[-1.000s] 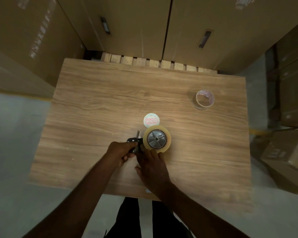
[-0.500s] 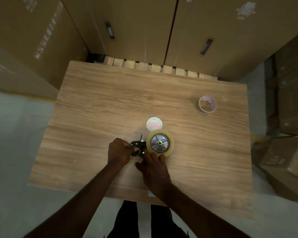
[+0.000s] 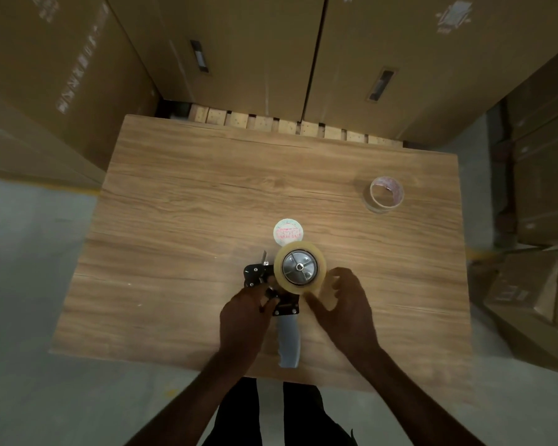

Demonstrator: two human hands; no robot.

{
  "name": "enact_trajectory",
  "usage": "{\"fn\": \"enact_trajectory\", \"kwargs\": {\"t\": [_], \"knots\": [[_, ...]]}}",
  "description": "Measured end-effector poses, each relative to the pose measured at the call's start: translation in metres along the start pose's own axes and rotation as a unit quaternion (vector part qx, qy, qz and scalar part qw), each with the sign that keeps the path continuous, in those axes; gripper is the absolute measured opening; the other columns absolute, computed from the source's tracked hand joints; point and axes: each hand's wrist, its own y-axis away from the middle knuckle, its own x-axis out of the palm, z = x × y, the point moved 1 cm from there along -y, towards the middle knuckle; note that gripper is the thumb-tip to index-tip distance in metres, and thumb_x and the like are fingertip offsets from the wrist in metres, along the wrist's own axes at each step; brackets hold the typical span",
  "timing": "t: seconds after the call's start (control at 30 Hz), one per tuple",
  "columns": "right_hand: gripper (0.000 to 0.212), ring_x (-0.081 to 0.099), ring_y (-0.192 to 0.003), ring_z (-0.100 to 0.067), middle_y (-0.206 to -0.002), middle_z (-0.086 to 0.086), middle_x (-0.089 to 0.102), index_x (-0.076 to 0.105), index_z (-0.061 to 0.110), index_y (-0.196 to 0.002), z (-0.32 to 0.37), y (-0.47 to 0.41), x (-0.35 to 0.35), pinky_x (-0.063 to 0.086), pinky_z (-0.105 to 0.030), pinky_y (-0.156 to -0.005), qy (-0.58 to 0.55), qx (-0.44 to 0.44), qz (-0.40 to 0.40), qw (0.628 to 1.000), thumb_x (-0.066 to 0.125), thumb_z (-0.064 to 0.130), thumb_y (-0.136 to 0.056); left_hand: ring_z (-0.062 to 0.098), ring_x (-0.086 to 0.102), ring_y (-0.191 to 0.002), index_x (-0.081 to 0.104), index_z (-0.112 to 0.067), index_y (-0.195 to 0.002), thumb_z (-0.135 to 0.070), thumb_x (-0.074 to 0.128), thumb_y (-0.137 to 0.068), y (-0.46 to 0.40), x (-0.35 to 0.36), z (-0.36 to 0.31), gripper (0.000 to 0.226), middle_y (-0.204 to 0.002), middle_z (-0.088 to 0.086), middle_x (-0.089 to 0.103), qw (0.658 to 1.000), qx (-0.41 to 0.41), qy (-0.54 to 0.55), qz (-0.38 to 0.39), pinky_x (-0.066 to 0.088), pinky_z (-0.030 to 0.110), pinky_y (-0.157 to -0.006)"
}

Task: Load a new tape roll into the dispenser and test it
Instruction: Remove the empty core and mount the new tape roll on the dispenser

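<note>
**Dispenser flat on bench, new roll seated on hub**

Lower centre of frame: dark trousers (image 3: 239,413) of the person standing at the near bench edge, both bare forearms reaching up into the frame.

Left hand (image 3: 242,320), just left of centre: fingers curled down onto the black frame of the tape dispenser (image 3: 285,304), gripping it near the neck where frame meets handle. Exact contact partly hidden by the knuckles.

Right hand (image 3: 345,304), just right of centre: fingers half spread, loosely cupped, fingertips at the lower right rim of the tape roll (image 3: 299,268). A blurred translucent patch sits between thumb and fingers; cannot tell whether it is tape being pinched or motion blur.

Dispenser lies on its side on the bench (image 3: 174,220), pale grey handle pointing to the bottom edge of the frame and ending at the near bench edge. Clear-tan roll sits on the metal hub, face up. Black blade end projects to the left of the roll.

Just above the roll, touching or nearly so: round white label disc (image 3: 288,231) with red print, flat on the bench.

Upper right of bench, well apart: empty tape core (image 3: 384,194), standing on its rim side.

Top of frame: wooden pallet slats (image 3: 290,125) behind the bench, then tall cardboard cartons (image 3: 239,43)
</note>
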Motion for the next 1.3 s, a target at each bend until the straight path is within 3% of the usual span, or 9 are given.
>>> {"fn": "enact_trajectory", "kwargs": {"t": [0.13, 0.23, 0.33, 0.47, 0.57, 0.67, 0.87, 1.13, 1.3], "knots": [[0.084, 0.066, -0.097, 0.004, -0.112, 0.02, 0.065, 0.044, 0.034, -0.128, 0.001, 0.029, 0.015, 0.054, -0.015, -0.071, -0.098, 0.077, 0.099, 0.987, 0.098, 0.043, -0.065, 0.022, 0.071, -0.092, 0.067, -0.032, -0.118, -0.037, 0.06, -0.093, -0.02, 0.006, -0.004, 0.027, -0.102, -0.001, 0.073, 0.998, 0.026, -0.039, 0.039, 0.056, 0.036, -0.074], [0.1, 0.065, -0.099, 0.017, -0.111, 0.029, 0.067, 0.037, 0.037, -0.136, 0.004, 0.038, 0.029, 0.053, -0.007, -0.073, -0.129, 0.082, 0.112, 0.982, 0.102, 0.029, -0.06, 0.021, 0.071, -0.097, 0.067, -0.03, -0.113, -0.037, 0.064, -0.089, -0.03, 0.006, -0.004, 0.025, -0.106, -0.003, 0.073, 0.994, 0.05, -0.081, 0.052, 0.056, 0.035, -0.078], [0.111, 0.065, -0.095, 0.02, -0.114, 0.031, 0.066, 0.03, 0.026, -0.151, 0.005, 0.04, 0.04, 0.051, -0.002, -0.075, -0.13, 0.066, 0.106, 0.984, 0.1, 0.019, -0.064, 0.023, 0.071, -0.094, 0.072, -0.026, -0.103, -0.036, 0.067, -0.087, -0.038, 0.007, -0.008, 0.019, -0.103, -0.001, 0.073, 0.989, 0.086, -0.112, 0.048, 0.051, 0.031, -0.073], [0.118, 0.072, -0.104, -0.011, -0.121, 0.011, 0.063, 0.016, 0.016, -0.167, 0.009, 0.035, 0.042, 0.055, -0.015, -0.08, -0.08, 0.047, 0.095, 0.991, 0.092, 0.023, -0.077, 0.027, 0.072, -0.087, 0.075, -0.023, -0.091, -0.032, 0.065, -0.088, -0.041, 0.009, -0.007, 0.014, -0.093, 0.002, 0.075, 0.982, 0.122, -0.142, 0.038, 0.051, 0.032, -0.069], [0.122, 0.064, -0.083, -0.008, -0.106, 0.002, 0.065, -0.003, 0.038, -0.166, 0.011, 0.033, 0.045, 0.051, -0.017, -0.074, -0.022, -0.002, 0.129, 0.991, 0.086, 0.022, -0.084, 0.025, 0.072, -0.088, 0.077, -0.025, -0.096, -0.027, 0.061, -0.088, -0.041, 0.01, -0.001, 0.019, -0.094, 0.0, 0.077, 0.975, 0.172, -0.134, 0.034, 0.052, 0.031, -0.07], [0.117, 0.061, -0.079, -0.007, -0.101, -0.004, 0.073, -0.002, 0.035, -0.164, 0.012, 0.03, 0.047, 0.045, -0.017, -0.073, -0.013, -0.001, 0.129, 0.992, 0.084, 0.019, -0.087, 0.024, 0.072, -0.088, 0.077, -0.025, -0.096, -0.029, 0.064, -0.089, -0.041, 0.007, -0.002, 0.016, -0.094, -0.001, 0.077, 0.976, 0.189, -0.109, 0.022, 0.045, 0.027, -0.067], [0.112, 0.075, -0.092, -0.023, -0.116, -0.009, 0.077, 0.01, 0.023, -0.169, 0.003, 0.027, 0.053, 0.062, -0.041, -0.083, -0.008, 0.016, 0.124, 0.992, 0.084, 0.026, -0.085, 0.022, 0.07, -0.086, 0.074, -0.028, -0.093, -0.038, 0.07, -0.084, -0.042, 0.009, 0.0, 0.014, -0.094, -0.003, 0.074, 0.983, 0.146, -0.105, 0.016, 0.037, 0.025, -0.063], [0.111, 0.075, -0.106, -0.023, -0.128, -0.005, 0.076, 0.011, 0.026, -0.168, 0.0, 0.025, 0.058, 0.061, -0.037, -0.09, 0.006, 0.003, 0.135, 0.991, 0.085, 0.026, -0.086, 0.024, 0.07, -0.078, 0.075, -0.024, -0.086, -0.041, 0.066, -0.087, -0.043, 0.012, 0.003, 0.019, -0.084, 0.0, 0.074, 0.983, 0.155, -0.104, -0.007, 0.051, 0.032, -0.062], [0.123, 0.073, -0.114, -0.023, -0.132, -0.006, 0.074, 0.003, 0.019, -0.169, 0.003, 0.025, 0.063, 0.056, -0.029, -0.095, 0.002, -0.006, 0.173, 0.985, 0.089, 0.025, -0.081, 0.018, 0.067, -0.054, 0.072, -0.025, -0.066, -0.024, 0.084, -0.07, -0.039, 0.011, 0.001, 0.012, -0.061, -0.003, 0.069, 0.972, 0.191, -0.14, 0.003, 0.032, 0.019, -0.052]]}}
